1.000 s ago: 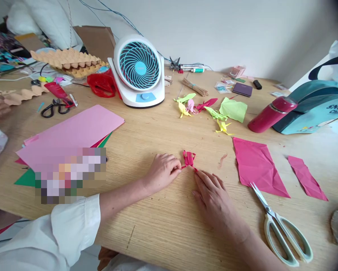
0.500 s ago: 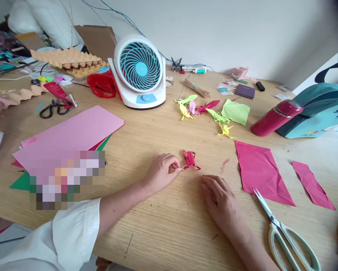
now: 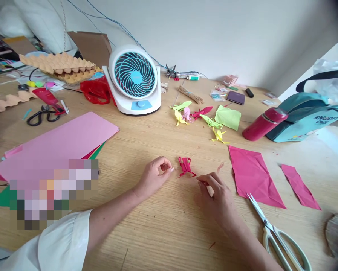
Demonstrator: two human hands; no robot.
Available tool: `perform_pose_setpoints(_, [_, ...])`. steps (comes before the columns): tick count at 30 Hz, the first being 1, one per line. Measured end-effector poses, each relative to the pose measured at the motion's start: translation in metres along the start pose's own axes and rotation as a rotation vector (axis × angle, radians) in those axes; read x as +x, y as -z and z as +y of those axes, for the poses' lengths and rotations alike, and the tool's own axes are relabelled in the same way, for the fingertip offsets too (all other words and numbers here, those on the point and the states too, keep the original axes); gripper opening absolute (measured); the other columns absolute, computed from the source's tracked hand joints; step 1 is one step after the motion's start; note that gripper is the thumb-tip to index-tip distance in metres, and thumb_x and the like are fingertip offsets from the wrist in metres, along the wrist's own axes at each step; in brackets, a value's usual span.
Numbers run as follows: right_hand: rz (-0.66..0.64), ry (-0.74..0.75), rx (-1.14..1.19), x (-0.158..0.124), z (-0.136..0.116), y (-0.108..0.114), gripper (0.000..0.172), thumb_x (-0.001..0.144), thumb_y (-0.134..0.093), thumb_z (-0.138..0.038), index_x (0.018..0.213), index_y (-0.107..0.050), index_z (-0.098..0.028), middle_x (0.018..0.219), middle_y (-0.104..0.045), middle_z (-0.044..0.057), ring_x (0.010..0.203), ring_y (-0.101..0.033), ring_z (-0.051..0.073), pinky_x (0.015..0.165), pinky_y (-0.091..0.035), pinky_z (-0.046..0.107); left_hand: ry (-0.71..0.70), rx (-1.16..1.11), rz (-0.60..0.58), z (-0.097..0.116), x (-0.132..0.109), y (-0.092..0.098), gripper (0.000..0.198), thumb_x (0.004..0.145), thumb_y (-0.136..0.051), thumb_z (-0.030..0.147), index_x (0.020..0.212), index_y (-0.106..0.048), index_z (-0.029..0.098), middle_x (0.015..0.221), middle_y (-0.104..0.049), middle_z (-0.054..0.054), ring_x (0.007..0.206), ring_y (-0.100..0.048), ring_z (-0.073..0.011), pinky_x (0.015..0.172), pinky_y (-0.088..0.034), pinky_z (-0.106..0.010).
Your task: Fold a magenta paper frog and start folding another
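- Head view, nearest: white-handled scissors [image 3: 267, 223], tips at the lower edge of a crumpled red sheet [image 3: 256, 177].
- Right hand [image 3: 221, 197]: thumb and fingers curled narrow just beside the figure's leg; contact or a pinch, cannot tell.
- Left hand [image 3: 153, 175]: fingers curled towards the thumb, gap narrow, just apart from the figure; whether the tips meet, cannot tell.
- Red folded-paper figure [image 3: 186, 166]: on the table [image 3: 157, 233], between both hands.
- Beyond: yellow folded figure [image 3: 219, 135], then white fan [image 3: 140, 105].
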State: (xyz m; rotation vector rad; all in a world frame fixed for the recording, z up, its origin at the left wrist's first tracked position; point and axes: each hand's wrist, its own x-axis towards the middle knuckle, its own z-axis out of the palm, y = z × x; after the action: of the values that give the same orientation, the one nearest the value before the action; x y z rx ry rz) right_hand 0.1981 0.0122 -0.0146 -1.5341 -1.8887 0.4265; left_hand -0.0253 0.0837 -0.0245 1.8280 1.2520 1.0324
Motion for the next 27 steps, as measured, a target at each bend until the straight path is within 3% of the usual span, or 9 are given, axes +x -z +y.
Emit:
perform_pose_setpoints(7, [0.019,-0.087,-0.103,0.026,0.007,-0.017,0.023,0.093,-0.056,-0.04,0.097,-0.068,-0.021,0.097,-0.063,0.009,0.085,-0.063,0.022,0.082,-0.05,0.04,-0.004,-0.025,-0.023,-0.001,-0.001,0.001,0.008,0.083,-0.059,0.015,0.075,-0.057,0.017,0.075,-0.061,0.001,0.072,-0.056,-0.0124,0.07,-0.044,-0.024])
perform_pose_setpoints(12, [0.004,-0.145,-0.18,0.038,0.008,-0.026,0.034,0.089,-0.059,-0.052,0.078,-0.07,-0.021,0.089,-0.063,0.009,0.086,-0.064,0.025,0.089,-0.047,0.047,-0.015,-0.013,-0.026,0.0,-0.001,0.002,0.008,0.082,-0.059,0.015,0.075,-0.057,0.018,0.074,-0.062,0.001,0.071,-0.056,-0.0123,0.07,-0.044,-0.024])
perform_pose_setpoints(27, [0.03,-0.236,-0.148,0.045,0.006,-0.036,0.03,0.081,-0.066,-0.047,0.066,-0.071,-0.022,0.089,-0.066,0.008,0.086,-0.061,0.025,0.082,-0.045,0.042,-0.026,0.013,-0.034,0.0,0.0,-0.002,0.008,0.082,-0.058,0.013,0.077,-0.059,0.018,0.078,-0.065,0.001,0.073,-0.059,-0.0123,0.072,-0.046,-0.024])
